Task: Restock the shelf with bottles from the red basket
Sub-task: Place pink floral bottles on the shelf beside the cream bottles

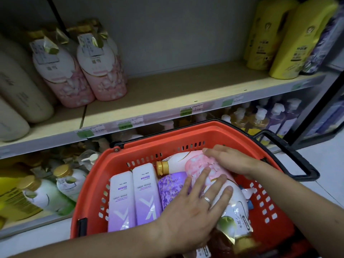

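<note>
A red basket (149, 144) stands on the floor below the shelf. A pink and white bottle (200, 165) lies on top of its load. My left hand (195, 207) lies across the bottle's middle with straight, spread fingers and a ring. My right hand (229, 161) curls over the bottle's far pink end. Beside the bottle lie two lilac bottles (134, 198), a purple flowered bottle (171, 189) and a white bottle with a gold cap (167, 165). The wooden shelf (176, 94) holds two matching pink bottles (83, 71) at its left.
Cream bottles (16, 90) stand at the shelf's far left and yellow bottles (279, 38) at its right. Bare board lies between them. Pump bottles (260, 120) and green bottles (46, 192) fill the lower shelf. The basket's black handle (290, 155) hangs to the right.
</note>
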